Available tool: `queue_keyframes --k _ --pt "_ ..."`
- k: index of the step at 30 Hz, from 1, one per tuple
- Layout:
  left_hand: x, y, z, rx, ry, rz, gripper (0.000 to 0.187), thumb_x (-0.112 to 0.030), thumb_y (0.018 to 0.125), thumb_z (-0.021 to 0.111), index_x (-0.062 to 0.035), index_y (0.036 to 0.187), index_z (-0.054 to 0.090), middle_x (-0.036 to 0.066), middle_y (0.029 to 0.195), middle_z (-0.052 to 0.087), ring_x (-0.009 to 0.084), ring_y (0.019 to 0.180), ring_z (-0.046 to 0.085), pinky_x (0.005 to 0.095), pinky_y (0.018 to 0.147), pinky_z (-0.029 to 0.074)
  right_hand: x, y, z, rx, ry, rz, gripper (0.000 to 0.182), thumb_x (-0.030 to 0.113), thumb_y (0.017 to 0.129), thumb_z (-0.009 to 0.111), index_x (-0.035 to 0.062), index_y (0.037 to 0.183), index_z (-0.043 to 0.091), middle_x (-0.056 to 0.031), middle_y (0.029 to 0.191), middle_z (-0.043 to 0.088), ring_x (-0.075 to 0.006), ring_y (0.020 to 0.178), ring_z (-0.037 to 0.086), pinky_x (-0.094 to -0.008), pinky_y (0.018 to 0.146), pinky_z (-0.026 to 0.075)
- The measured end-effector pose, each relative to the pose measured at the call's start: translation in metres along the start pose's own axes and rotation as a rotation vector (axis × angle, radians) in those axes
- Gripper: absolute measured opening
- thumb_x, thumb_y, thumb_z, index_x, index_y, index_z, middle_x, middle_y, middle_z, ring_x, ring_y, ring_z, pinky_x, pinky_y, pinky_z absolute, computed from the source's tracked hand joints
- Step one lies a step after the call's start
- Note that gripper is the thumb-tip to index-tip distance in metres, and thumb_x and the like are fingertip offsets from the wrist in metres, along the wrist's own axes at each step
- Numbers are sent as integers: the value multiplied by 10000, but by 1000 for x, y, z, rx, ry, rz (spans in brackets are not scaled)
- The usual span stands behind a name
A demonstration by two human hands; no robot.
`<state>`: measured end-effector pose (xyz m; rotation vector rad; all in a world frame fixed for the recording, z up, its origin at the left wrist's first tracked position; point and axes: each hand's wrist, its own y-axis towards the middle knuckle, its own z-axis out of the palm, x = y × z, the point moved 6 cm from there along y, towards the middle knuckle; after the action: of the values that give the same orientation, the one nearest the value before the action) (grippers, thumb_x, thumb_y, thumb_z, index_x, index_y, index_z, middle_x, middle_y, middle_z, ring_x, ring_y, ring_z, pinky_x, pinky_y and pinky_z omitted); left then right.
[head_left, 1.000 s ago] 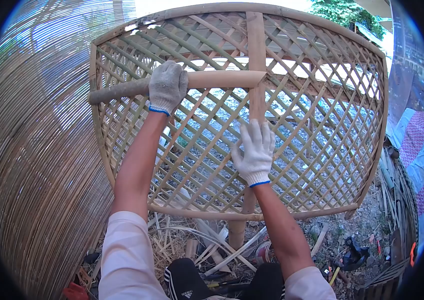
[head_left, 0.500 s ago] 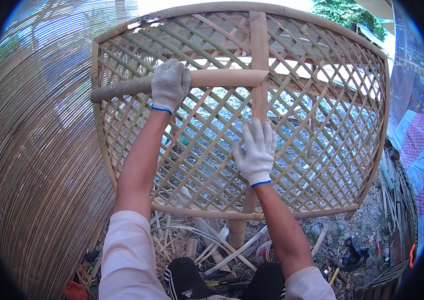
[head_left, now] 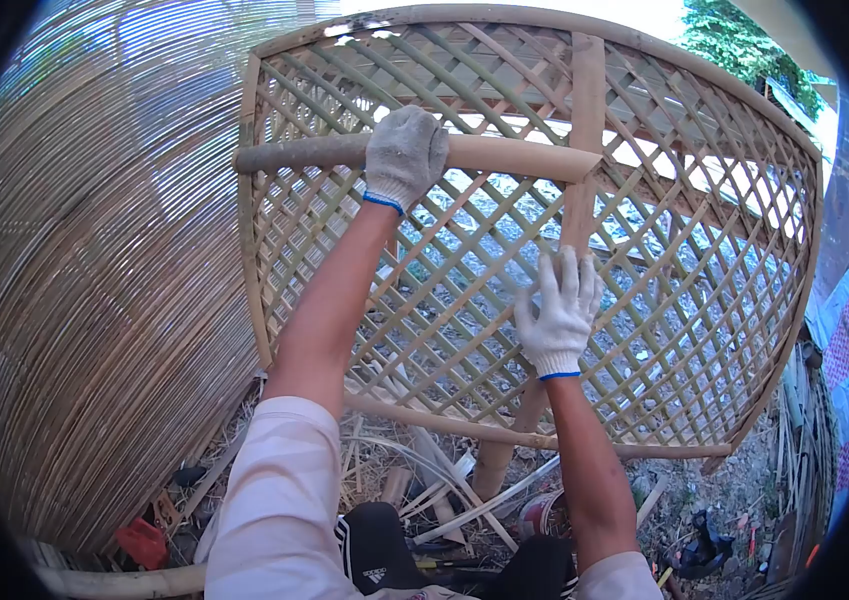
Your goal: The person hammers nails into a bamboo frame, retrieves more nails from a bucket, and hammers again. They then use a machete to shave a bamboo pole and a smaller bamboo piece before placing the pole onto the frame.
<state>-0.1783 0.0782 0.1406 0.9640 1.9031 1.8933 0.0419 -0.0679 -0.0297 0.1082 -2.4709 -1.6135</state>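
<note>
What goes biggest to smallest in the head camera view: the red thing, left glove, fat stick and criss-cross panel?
Largest to smallest, as they look:
Criss-cross panel
Fat stick
Left glove
Red thing

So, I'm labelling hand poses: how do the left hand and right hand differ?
The left hand curls round the crosswise pole; the right hand lies open against the upright bar. The left hand's glove looks greyer, the right hand's glove whiter. Both gloves have blue cuff edges.

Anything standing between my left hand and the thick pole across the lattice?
Nothing visible: the left hand is closed around the pole, which crosses in front of the lattice panel, its tip overlapping the upright post.
</note>
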Motion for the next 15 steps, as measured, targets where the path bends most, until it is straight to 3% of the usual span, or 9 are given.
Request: queue_keyframes --k 3,15 --pt "1 -1 1 58 20 -52 149 -213 943 619 -67 927 597 144 964 674 381 957 651 513 877 514 1 1 0 -15 -8 -10 559 303 857 745 133 1379 640 -125 1550 482 -397 1476 371 -568 1224 258" --pt "-2 7 -2 142 27 -39 152 -212 957 584 -68 918 614 144 920 639 362 951 638 503 849 515 2 1 -1 -7 -9 -6 567 304 850 761 137 1379 642 -127 1557 479 -409 1486 359 -569 1233 248"
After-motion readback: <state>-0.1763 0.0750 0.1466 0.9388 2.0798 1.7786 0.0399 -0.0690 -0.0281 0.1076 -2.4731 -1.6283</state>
